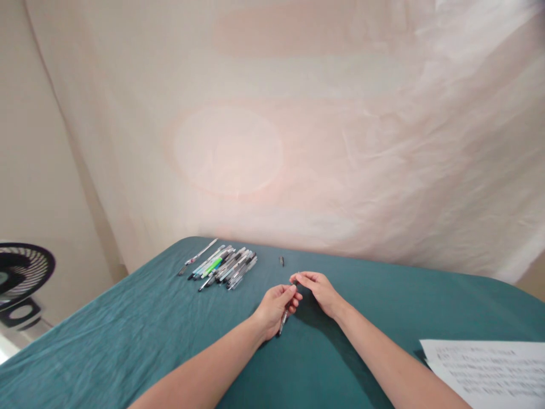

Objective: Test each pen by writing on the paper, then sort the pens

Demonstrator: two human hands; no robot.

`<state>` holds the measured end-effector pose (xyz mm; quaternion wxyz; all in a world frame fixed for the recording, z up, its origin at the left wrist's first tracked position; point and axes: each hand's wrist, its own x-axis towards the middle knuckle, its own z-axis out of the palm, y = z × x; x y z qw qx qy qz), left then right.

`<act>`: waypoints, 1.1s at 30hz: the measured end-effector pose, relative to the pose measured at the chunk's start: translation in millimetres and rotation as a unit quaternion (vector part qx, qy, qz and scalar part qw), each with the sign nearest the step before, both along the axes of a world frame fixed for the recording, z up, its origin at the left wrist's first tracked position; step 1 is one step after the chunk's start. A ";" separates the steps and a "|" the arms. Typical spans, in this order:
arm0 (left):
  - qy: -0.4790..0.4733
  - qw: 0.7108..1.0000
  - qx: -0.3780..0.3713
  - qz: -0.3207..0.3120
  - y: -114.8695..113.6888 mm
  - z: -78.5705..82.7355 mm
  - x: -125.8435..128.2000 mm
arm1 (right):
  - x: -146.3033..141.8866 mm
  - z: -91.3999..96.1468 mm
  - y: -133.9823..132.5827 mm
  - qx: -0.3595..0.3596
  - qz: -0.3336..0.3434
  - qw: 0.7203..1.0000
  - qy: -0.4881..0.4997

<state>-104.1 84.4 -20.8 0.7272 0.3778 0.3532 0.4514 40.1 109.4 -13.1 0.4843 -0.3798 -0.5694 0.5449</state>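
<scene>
My left hand [275,309] grips a clear-barrelled pen [283,322] whose lower end pokes out below the fist. My right hand [318,291] meets it at the pen's upper tip, fingers pinched around that end or a small piece there; which one I cannot tell. Both hands hover just above a table covered in teal cloth [140,341]. A row of several pens [221,266] lies side by side at the far left of the table, one with a green barrel. A small dark pen cap [281,261] lies alone beyond my hands.
A printed white sheet of paper [485,369] lies at the near right corner of the table. A pale wrinkled cloth backdrop [298,142] hangs right behind the table. A black fan [21,278] stands off the table's left side.
</scene>
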 end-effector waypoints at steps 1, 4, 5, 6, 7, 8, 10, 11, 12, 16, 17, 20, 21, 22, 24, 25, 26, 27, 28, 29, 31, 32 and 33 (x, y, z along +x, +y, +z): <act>-0.001 1.000 0.000 0.000 -0.1 0.3 0.1 | -0.4 -0.2 0.4 -0.001 0.002 1.000 0.006; -0.003 1.000 -0.004 0.002 -1.0 2.3 0.5 | -2.5 -1.1 1.6 0.003 -0.021 1.000 0.019; -0.004 1.000 -0.005 0.003 -1.4 3.1 0.7 | -3.3 -1.3 1.7 0.005 -0.030 0.999 0.018; -0.004 1.000 -0.005 0.002 -1.9 3.9 0.9 | -3.9 -1.4 1.6 0.005 -0.036 0.999 0.017; -0.004 1.000 -0.005 0.000 -2.4 4.6 1.2 | -4.4 -1.6 1.4 0.003 -0.041 0.999 0.015; -0.003 1.000 -0.003 -0.002 -2.7 5.0 1.3 | -4.5 -1.9 1.1 -0.001 -0.043 0.999 0.014; 0.000 1.000 0.000 -0.007 -2.9 5.4 1.5 | -4.0 -2.6 1.0 -0.009 -0.048 0.999 0.014; 0.001 1.000 0.000 -0.008 -2.8 5.3 1.5 | -3.2 -3.2 1.3 -0.012 -0.047 0.999 0.016; 0.003 1.000 0.000 -0.010 -2.5 5.0 1.4 | -2.3 -3.8 1.9 -0.013 -0.044 0.999 0.018; 0.001 1.000 -0.001 -0.014 -1.3 3.7 0.6 | 0.8 -6.0 5.5 -0.015 -0.032 0.999 0.026; 0.000 1.000 -0.001 -0.014 -1.1 3.5 0.5 | 0.8 -6.1 6.1 -0.015 -0.035 0.999 0.030; -0.005 1.000 -0.002 -0.012 -0.9 3.4 0.3 | -1.2 -5.7 5.7 -0.008 -0.041 0.998 0.037; -0.006 1.000 -0.002 -0.012 -0.9 3.4 0.3 | -2.2 -5.5 5.0 -0.006 -0.041 0.999 0.035; -0.007 1.000 -0.002 -0.012 -1.0 3.3 0.4 | -3.2 -5.3 4.2 -0.004 -0.043 0.999 0.031; -0.008 1.000 -0.001 -0.013 -0.8 3.0 0.6 | -4.2 -5.3 2.9 -0.004 -0.047 0.999 0.022; -0.008 1.000 -0.001 -0.014 -0.7 2.8 0.6 | -4.1 -5.5 2.7 -0.005 -0.049 0.999 0.020; -0.006 1.000 -0.001 -0.015 -0.5 2.5 0.7 | -3.7 -5.8 2.7 -0.006 -0.050 0.999 0.019; -0.004 1.000 -0.002 -0.015 -0.3 2.2 0.6 | -2.9 -6.1 3.0 -0.007 -0.048 0.999 0.018; -0.001 1.000 -0.003 -0.016 -0.1 2.1 0.6 | -2.0 -6.5 3.5 -0.009 -0.043 0.999 0.017; 0.000 1.000 -0.004 -0.016 0.1 2.1 0.6 | -1.2 -6.7 4.1 -0.010 -0.036 0.999 0.016; -0.002 1.000 -0.003 -0.018 0.1 2.3 0.7 | -0.3 -6.5 5.0 -0.007 -0.025 1.000 0.014; -0.004 1.000 -0.002 -0.019 0.0 2.5 0.7 | -0.4 -6.1 5.1 -0.005 -0.024 1.000 0.013; -0.006 1.000 -0.002 -0.019 -0.2 2.6 0.8 | -1.0 -5.5 5.0 -0.002 -0.026 1.000 0.011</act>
